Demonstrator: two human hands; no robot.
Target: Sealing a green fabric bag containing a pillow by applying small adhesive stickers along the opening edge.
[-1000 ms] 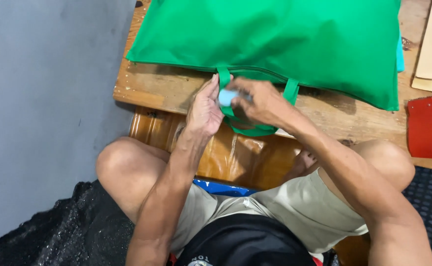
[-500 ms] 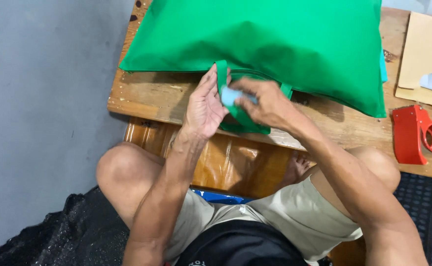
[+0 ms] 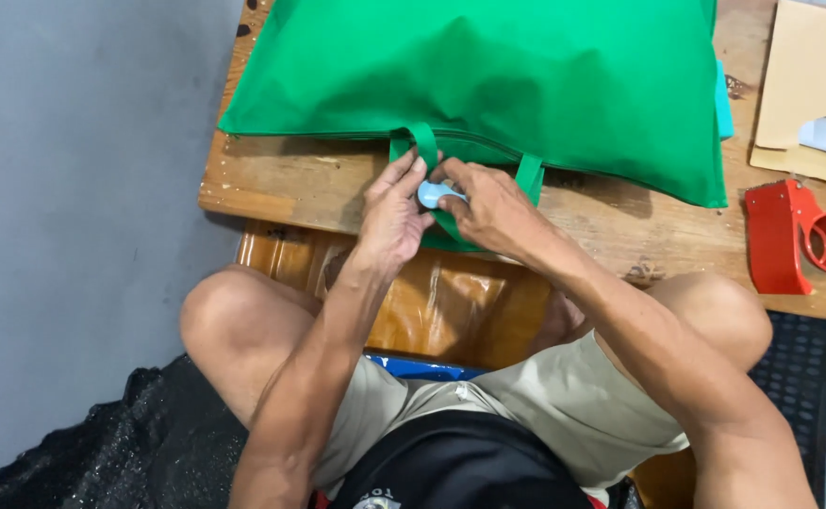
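Observation:
A large green fabric bag [image 3: 526, 75] lies flat on a low wooden table [image 3: 281, 174], its green strap handles [image 3: 529, 174] hanging over the near edge. My left hand [image 3: 389, 221] and my right hand [image 3: 488, 207] meet at the left handle. Between the fingertips of both sits a small pale blue piece [image 3: 432, 194], pressed against the handle strap. My right thumb and forefinger pinch it; my left fingers touch its other side.
A red tape dispenser [image 3: 795, 236] stands at the table's right edge. Brown envelopes [image 3: 804, 94] with a pale blue item on top lie at the far right. A grey wall is on the left, black netting at lower left, my bare knees below the table.
The view shifted slightly. Both hands moved lower along the handle, and the left fingers closed in on the blue piece.

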